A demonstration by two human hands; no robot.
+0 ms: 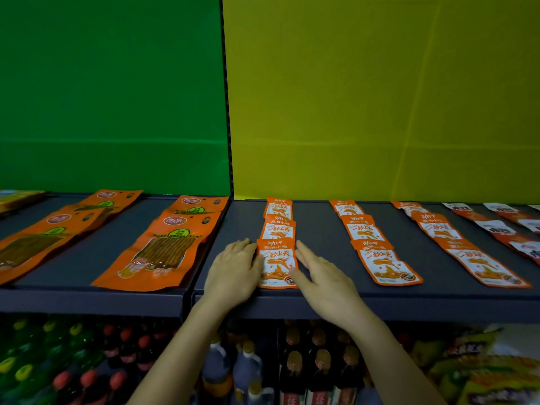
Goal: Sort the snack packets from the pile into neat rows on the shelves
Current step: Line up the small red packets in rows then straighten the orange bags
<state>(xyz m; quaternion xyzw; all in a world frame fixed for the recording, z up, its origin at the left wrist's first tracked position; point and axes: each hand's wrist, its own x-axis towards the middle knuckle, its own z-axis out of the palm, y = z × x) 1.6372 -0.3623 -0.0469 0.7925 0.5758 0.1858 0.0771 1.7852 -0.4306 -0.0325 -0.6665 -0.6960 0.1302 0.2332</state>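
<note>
Orange packet (277, 263) was judged light, limp, slippery, best pinched at edges | left grip (233, 270), right grip (324, 276) were laid open against its sides, empty

Bare left hand (233, 271) and right hand (325, 277), both on bare forearms (178, 349) seen almost to the elbow. Arms lean, tapering to slender wrists (355, 312); slim fingers (304, 253), knuckles faintly marked. Nails too blurred to judge.
</note>
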